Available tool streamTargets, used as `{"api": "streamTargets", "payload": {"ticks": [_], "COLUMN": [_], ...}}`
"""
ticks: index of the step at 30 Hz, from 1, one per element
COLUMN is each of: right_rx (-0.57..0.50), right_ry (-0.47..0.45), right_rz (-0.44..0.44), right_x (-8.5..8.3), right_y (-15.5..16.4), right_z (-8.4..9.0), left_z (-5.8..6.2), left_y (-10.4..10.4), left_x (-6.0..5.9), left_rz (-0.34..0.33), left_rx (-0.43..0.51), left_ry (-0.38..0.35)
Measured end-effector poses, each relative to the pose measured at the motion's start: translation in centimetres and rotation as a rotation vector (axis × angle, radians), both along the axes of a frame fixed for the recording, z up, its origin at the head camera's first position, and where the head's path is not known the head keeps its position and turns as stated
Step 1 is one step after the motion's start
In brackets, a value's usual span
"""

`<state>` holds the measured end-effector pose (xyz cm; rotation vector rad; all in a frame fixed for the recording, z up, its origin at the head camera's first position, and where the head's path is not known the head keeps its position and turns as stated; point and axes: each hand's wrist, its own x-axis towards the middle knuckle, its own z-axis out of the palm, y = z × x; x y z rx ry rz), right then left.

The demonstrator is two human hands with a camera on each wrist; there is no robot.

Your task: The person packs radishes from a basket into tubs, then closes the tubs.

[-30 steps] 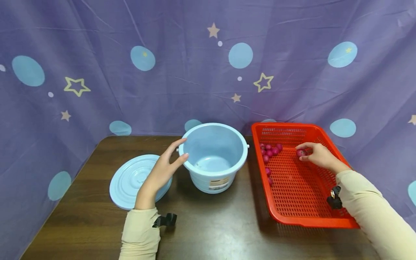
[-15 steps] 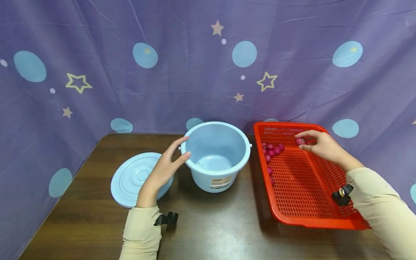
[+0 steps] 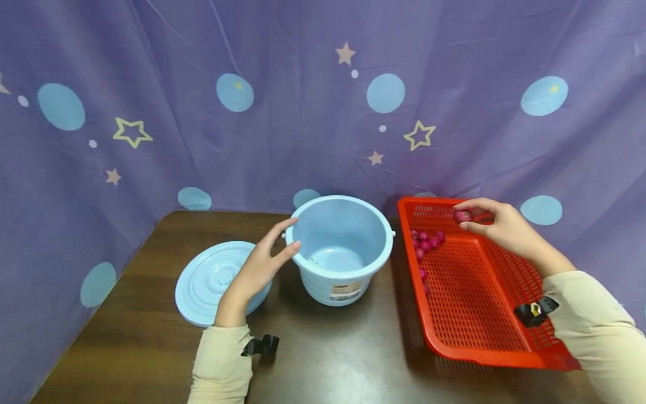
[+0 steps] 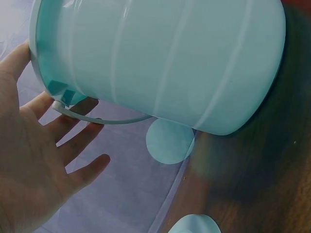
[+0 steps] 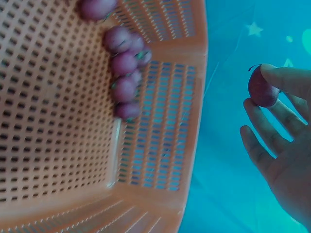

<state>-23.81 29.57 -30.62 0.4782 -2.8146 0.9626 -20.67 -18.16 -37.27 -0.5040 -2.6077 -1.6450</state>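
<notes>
Head view: right hand (image 3: 504, 227) fingers pinching red fruit (image 3: 461, 215) over basket (image 3: 484, 353); bucket (image 3: 343, 247) to its left, left hand (image 3: 259, 268) spread against rim.

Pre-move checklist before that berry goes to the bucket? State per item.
1. Berry pinched in right hand: ok.
2. Grip seen from right wrist: fingertips only, berry exposed; security cannot tell.
3. Berry lifted above red basket: ok.
4. Blue bucket upright, mouth open: ok.
5. Left hand touching bucket rim: ok.
6. Lid off, flat on table left of bucket: ok.
</notes>
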Motion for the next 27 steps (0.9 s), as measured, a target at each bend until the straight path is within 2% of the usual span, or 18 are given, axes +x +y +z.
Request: {"api": "streamTargets", "payload": {"ticks": [10,18,27], "right_rx": [-0.024,-0.054,-0.110], "right_ry": [0.033,0.090,0.101], "right_rz": [0.083,0.224,0.301], "right_x": [0.8,0.5,0.1], "right_y": [-3.7,-7.5,-11.8], "right_z": [0.7,0.8,1.4], "left_z": [-0.2,-0.2,0.0], "left_y": [0.0,0.1,0.1], "left_x": [0.2,0.3,0.2], "left_rz": [0.006,0.009,0.010], "left_rx": [0.004,0.003,-0.007], "left_ry": [-0.006,-0.002,0.000]}}
